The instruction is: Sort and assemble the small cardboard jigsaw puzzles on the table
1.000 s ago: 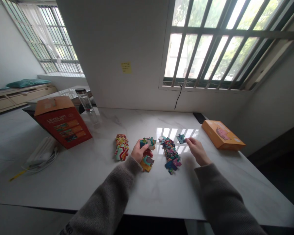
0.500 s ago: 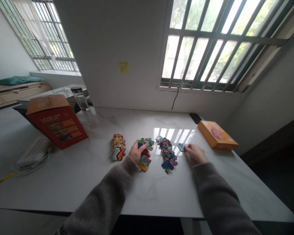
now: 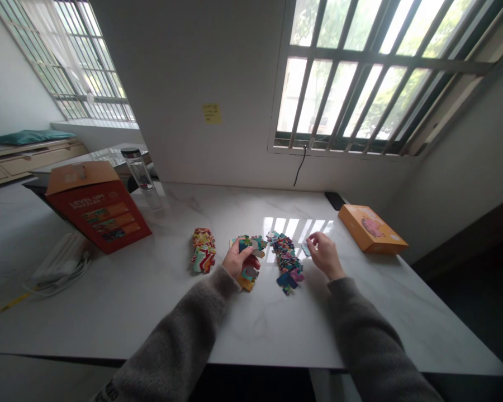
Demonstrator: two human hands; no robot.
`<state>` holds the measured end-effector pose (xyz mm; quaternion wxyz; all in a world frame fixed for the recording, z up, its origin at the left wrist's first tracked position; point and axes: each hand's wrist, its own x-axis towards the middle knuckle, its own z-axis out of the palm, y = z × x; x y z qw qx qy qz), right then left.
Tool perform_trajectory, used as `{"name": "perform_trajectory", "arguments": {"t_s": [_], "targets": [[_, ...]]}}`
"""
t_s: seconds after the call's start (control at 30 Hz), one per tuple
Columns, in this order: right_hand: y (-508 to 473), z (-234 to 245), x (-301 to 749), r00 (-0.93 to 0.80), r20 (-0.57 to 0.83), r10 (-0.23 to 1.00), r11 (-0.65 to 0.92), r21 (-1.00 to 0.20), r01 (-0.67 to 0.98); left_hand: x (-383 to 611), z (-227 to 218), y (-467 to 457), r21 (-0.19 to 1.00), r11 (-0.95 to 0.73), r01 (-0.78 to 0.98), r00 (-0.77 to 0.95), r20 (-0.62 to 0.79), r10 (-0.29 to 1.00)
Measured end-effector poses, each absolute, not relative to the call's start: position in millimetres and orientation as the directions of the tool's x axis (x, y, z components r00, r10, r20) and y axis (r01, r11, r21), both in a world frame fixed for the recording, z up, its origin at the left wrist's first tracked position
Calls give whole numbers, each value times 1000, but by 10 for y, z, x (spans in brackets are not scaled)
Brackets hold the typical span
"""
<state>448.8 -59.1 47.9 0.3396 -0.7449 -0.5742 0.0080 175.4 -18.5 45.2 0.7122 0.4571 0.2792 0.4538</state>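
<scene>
My left hand (image 3: 235,259) is closed on several puzzle pieces (image 3: 257,245), dark blue, white and teal, thumb on top. Under and beside that hand lies a row of puzzle pieces (image 3: 247,283) with teal and yellow, partly hidden by the hand. On the right, my right hand (image 3: 326,255) is closed, its fingertips pinching at a light blue puzzle piece (image 3: 305,249) that they partly cover. Between my hands a row of dark multicoloured puzzle pieces (image 3: 288,259) overlaps on the table. Left of my left hand is a row of red and yellow puzzle pieces (image 3: 203,251).
A red puzzle box (image 3: 104,215) stands at the left, with a white power strip (image 3: 58,259) and its cable before it. Behind is a glass bottle (image 3: 138,170). An orange box (image 3: 373,229) and a black phone (image 3: 334,200) lie at the right on the marbled white table (image 3: 260,329).
My right hand has moved slightly left and up, its fingers more curled over the light blue piece, which has shifted a little left. My left hand stays almost where it was.
</scene>
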Motion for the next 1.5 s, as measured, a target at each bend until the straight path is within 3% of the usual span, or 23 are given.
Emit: {"name": "perform_trajectory", "arguments": {"t_s": [0.07, 0.17, 0.27, 0.43, 0.6, 0.73, 0.93, 1.13, 1.33, 1.5], "targets": [[-606, 581, 4122, 255, 425, 868, 136, -699, 702, 1756, 439, -189, 909, 157, -386, 437, 30, 899], [-628, 668, 3618, 103, 412, 905, 304, -798, 521, 1752, 405, -188, 930, 123, -347, 449, 50, 892], [-628, 654, 3384, 82, 398, 914, 320, -829, 458, 1752, 385, -185, 936, 119, -332, 472, 55, 880], [-592, 576, 3439, 160, 277, 947, 233, -940, 250, 1757, 415, -176, 865, 254, -433, 463, -28, 886], [-525, 561, 3846, 238, 255, 937, 240, -967, 91, 1731, 446, -151, 890, 209, -405, 442, -9, 897], [-454, 433, 4542, 355, 279, 892, 190, -945, 267, 1718, 434, -132, 922, 145, -358, 416, 18, 909], [-413, 182, 5122, 325, 189, 927, -45, -802, 595, 1715, 432, -131, 928, 117, -354, 412, 42, 910], [-341, 111, 5066, 279, 194, 941, -69, -695, 716, 1718, 431, -136, 925, 122, -361, 418, 43, 908], [-346, 54, 5119, 281, 266, 922, -134, -462, 877, 1722, 446, -137, 923, 136, -359, 412, 26, 911], [-480, 27, 5156, 144, 263, 954, -56, -316, 947, 1722, 432, -128, 916, 151, -371, 414, 17, 910]]}}
